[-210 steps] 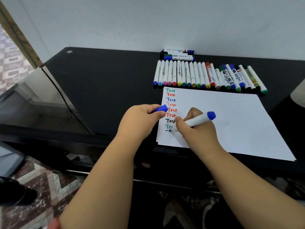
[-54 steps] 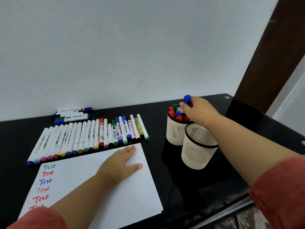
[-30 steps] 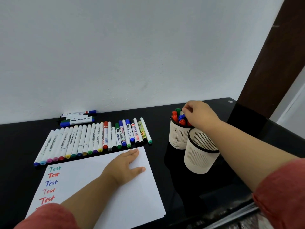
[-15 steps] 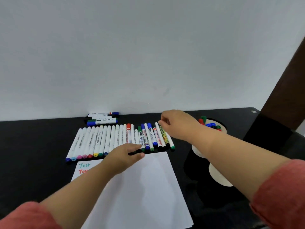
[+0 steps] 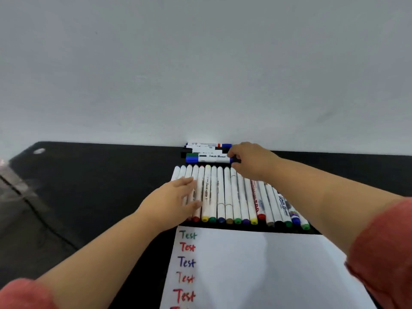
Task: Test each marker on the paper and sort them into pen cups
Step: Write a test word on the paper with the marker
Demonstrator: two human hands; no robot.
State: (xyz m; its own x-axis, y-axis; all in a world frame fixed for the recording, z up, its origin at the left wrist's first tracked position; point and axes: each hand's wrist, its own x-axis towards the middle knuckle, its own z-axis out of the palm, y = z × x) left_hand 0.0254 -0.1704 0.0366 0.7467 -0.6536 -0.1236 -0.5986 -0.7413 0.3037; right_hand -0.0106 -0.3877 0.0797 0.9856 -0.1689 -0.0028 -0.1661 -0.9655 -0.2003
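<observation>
A long row of white markers (image 5: 227, 197) with coloured caps lies on the black table (image 5: 100, 175), just behind the white paper (image 5: 256, 264). The paper carries several coloured "Test" words down its left side. My left hand (image 5: 176, 201) rests flat, fingers straight, on the leftmost markers of the row. Behind the row, a small stack of whiteboard markers (image 5: 207, 150) lies against the wall. My right hand (image 5: 252, 161) reaches to the stack's right end, and its curled fingers and thumb pinch the end of the front blue-capped marker (image 5: 209, 159). The pen cups are out of view.
A grey wall rises directly behind the table. A round hole (image 5: 39, 150) sits in the table's far left corner. A dark cable (image 5: 33, 210) runs down past the table's left edge.
The view swung left, so the pen cups left the frame. My right hand moved from the row's right end back to the stack. My left hand slid from the paper onto the row.
</observation>
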